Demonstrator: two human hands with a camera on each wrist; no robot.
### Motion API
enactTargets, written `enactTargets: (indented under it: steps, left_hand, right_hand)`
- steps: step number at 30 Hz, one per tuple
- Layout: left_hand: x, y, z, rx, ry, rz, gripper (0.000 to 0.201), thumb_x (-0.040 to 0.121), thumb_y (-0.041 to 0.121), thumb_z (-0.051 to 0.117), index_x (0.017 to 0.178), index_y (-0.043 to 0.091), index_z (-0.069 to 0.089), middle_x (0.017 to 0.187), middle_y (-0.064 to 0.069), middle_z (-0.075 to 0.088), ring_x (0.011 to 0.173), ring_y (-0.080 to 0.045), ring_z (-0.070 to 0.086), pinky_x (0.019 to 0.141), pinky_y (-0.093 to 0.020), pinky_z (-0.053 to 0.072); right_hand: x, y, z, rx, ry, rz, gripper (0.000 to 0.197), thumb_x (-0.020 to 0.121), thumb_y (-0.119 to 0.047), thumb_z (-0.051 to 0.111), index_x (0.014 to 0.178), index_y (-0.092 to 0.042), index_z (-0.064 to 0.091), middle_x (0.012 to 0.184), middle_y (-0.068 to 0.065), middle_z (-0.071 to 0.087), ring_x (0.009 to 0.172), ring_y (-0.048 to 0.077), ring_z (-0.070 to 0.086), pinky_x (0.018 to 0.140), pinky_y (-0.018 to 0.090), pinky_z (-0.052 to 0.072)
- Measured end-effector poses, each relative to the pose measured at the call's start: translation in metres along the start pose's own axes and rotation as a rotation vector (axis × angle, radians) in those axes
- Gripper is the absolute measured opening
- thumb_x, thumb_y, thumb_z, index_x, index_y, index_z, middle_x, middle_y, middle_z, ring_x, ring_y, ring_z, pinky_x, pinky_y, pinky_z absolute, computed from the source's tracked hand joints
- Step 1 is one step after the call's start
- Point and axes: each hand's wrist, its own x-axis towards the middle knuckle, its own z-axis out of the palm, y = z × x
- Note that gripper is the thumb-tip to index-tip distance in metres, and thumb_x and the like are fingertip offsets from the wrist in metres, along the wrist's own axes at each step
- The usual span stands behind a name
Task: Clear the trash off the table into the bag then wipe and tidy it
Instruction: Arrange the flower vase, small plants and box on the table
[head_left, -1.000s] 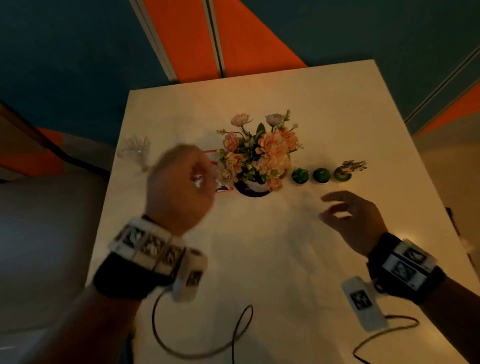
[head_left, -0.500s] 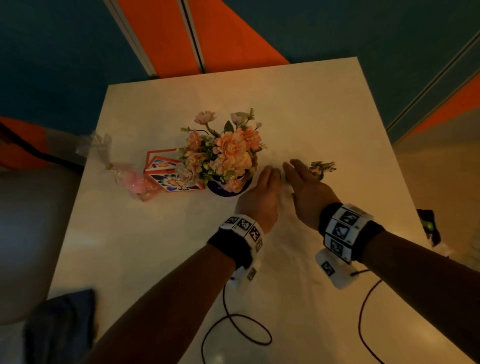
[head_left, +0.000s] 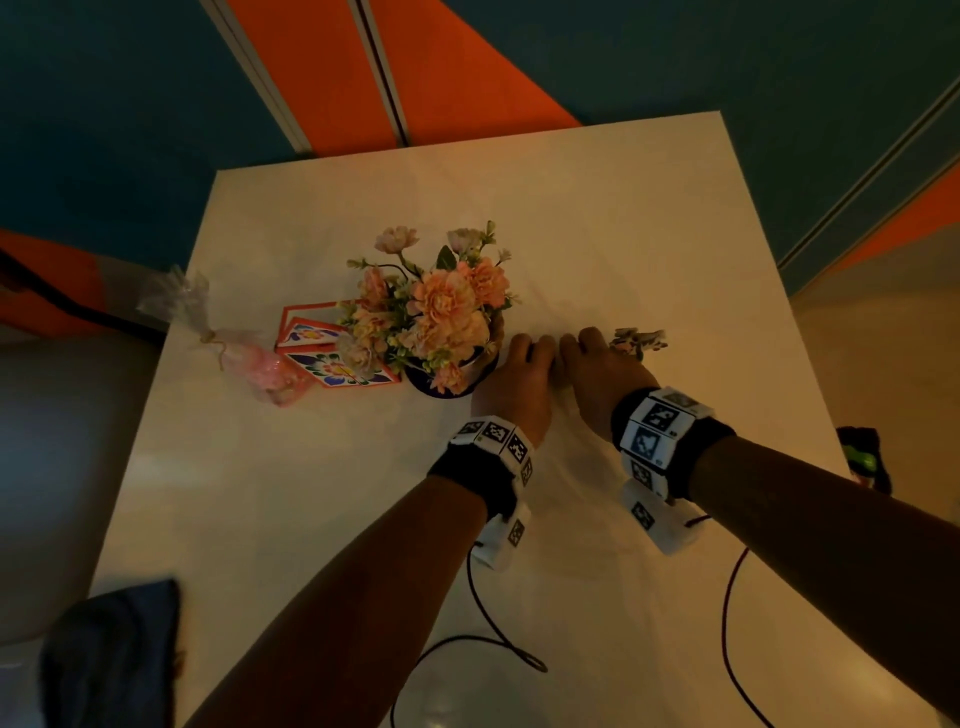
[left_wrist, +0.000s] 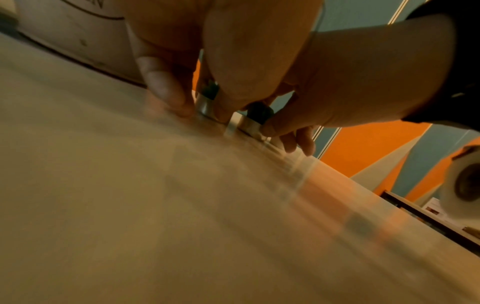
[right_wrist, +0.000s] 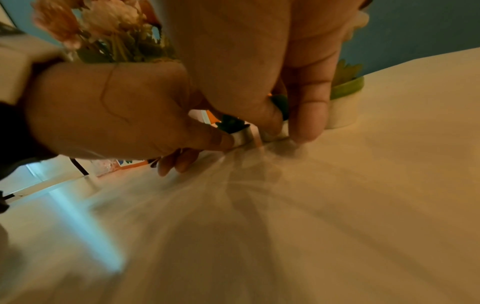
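On the white table (head_left: 311, 519), my two hands sit side by side just right of the flower pot. My left hand (head_left: 530, 348) pinches a small silver pot with a dark green plant (left_wrist: 205, 102) between thumb and fingers. My right hand (head_left: 582, 343) pinches a second such pot (right_wrist: 280, 117) right beside it. Both little pots stand on the table and are hidden under my hands in the head view. The left hand's pot (right_wrist: 240, 131) also shows in the right wrist view. A third small plant (head_left: 636, 340) in a white pot with a lime rim (right_wrist: 342, 107) stands just right of my right hand.
A bouquet of peach flowers in a dark blue pot (head_left: 436, 312) touches my left hand's side. Patterned red-edged cards (head_left: 332, 358) and a pink cellophane-wrapped packet (head_left: 260, 369) lie to its left. A dark cloth (head_left: 109, 654) hangs at the near left corner. Wrist cables (head_left: 493, 623) trail on the table.
My left hand left the pink packet on the table and swung right to the small pots. Both hands came together, and their straight fingers have curled round the two pots.
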Motion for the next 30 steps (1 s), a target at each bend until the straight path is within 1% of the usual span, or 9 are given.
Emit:
enactTargets:
  steps: [4, 8, 11, 15, 17, 20, 22, 25, 30]
  left_hand:
    - [0.002, -0.002, -0.001, 0.023, 0.026, -0.013, 0.040, 0.089, 0.012, 0.047, 0.128, 0.018, 0.041, 0.129, -0.006, 0.041, 0.114, -0.032, 0.047, 0.076, -0.041, 0.048]
    - [-0.001, 0.000, -0.002, 0.032, 0.037, -0.015, 0.039, 0.089, 0.012, 0.045, 0.128, 0.018, 0.042, 0.129, -0.006, 0.042, 0.116, -0.031, 0.046, 0.085, -0.042, 0.045]
    - [-0.001, 0.000, -0.003, 0.012, 0.029, -0.024, 0.040, 0.089, 0.011, 0.046, 0.129, 0.018, 0.041, 0.130, -0.007, 0.041, 0.115, -0.032, 0.046, 0.083, -0.042, 0.048]
    - [-0.007, 0.001, -0.007, 0.037, 0.001, -0.028, 0.060, 0.089, 0.012, 0.046, 0.144, 0.021, 0.023, 0.148, -0.005, 0.027, 0.134, -0.029, 0.032, 0.108, -0.043, 0.031]
    - [-0.017, 0.006, -0.011, -0.017, -0.015, -0.010, 0.069, 0.089, 0.012, 0.049, 0.148, 0.021, 0.015, 0.154, -0.004, 0.015, 0.134, -0.030, 0.033, 0.101, -0.042, 0.040]
    - [-0.035, 0.013, -0.016, -0.104, 0.000, 0.031, 0.069, 0.089, 0.013, 0.050, 0.148, 0.022, 0.016, 0.156, -0.001, 0.011, 0.122, -0.029, 0.049, 0.087, -0.039, 0.051]
    - [-0.041, 0.015, -0.020, -0.124, 0.039, 0.042, 0.062, 0.091, 0.017, 0.049, 0.147, 0.020, 0.022, 0.155, 0.000, 0.017, 0.119, -0.028, 0.051, 0.088, -0.037, 0.050]
    - [-0.037, 0.020, -0.027, -0.131, 0.068, 0.054, 0.056, 0.092, 0.021, 0.050, 0.144, 0.018, 0.029, 0.151, 0.001, 0.025, 0.120, -0.026, 0.051, 0.090, -0.038, 0.049]
    - [-0.015, 0.032, -0.031, -0.107, 0.019, 0.040, 0.057, 0.092, 0.024, 0.054, 0.143, 0.020, 0.029, 0.147, 0.001, 0.029, 0.125, -0.025, 0.046, 0.089, -0.039, 0.045]
  right_hand:
    - [0.001, -0.001, 0.000, 0.009, 0.020, 0.011, 0.043, 0.095, -0.011, 0.041, 0.138, -0.005, 0.034, 0.136, 0.018, 0.034, 0.107, 0.041, 0.055, 0.077, 0.040, 0.044]
    - [0.003, 0.000, 0.002, 0.032, 0.035, 0.021, 0.043, 0.095, -0.009, 0.042, 0.137, -0.006, 0.034, 0.137, 0.019, 0.034, 0.105, 0.041, 0.057, 0.076, 0.040, 0.046]
    - [0.000, 0.001, 0.001, 0.042, 0.044, 0.018, 0.048, 0.095, -0.009, 0.041, 0.141, -0.006, 0.030, 0.141, 0.019, 0.032, 0.111, 0.041, 0.055, 0.084, 0.042, 0.048]
    - [-0.015, 0.005, 0.003, 0.114, 0.054, -0.025, 0.061, 0.097, -0.009, 0.040, 0.151, -0.012, 0.014, 0.159, 0.015, 0.010, 0.136, 0.039, 0.036, 0.105, 0.042, 0.038]
    - [-0.031, 0.010, 0.009, 0.131, 0.061, -0.074, 0.063, 0.097, -0.009, 0.041, 0.152, -0.017, 0.012, 0.162, 0.008, 0.002, 0.141, 0.035, 0.031, 0.108, 0.039, 0.036]
    - [-0.057, 0.025, 0.022, 0.157, 0.056, -0.074, 0.051, 0.098, -0.015, 0.044, 0.146, -0.019, 0.029, 0.159, 0.004, 0.015, 0.130, 0.032, 0.046, 0.103, 0.037, 0.043]
    - [-0.071, 0.041, 0.028, 0.230, 0.058, 0.000, 0.035, 0.098, -0.019, 0.046, 0.133, -0.017, 0.046, 0.147, 0.006, 0.036, 0.116, 0.030, 0.054, 0.097, 0.034, 0.043]
    - [-0.074, 0.065, 0.032, 0.440, 0.154, 0.198, 0.025, 0.093, -0.021, 0.057, 0.117, -0.014, 0.055, 0.126, 0.008, 0.054, 0.101, 0.030, 0.057, 0.085, 0.031, 0.041]
    - [-0.045, 0.079, 0.033, 0.898, 0.340, 0.367, 0.058, 0.077, -0.018, 0.078, 0.127, -0.017, 0.049, 0.121, 0.000, 0.054, 0.079, 0.030, 0.061, 0.071, 0.037, 0.056]
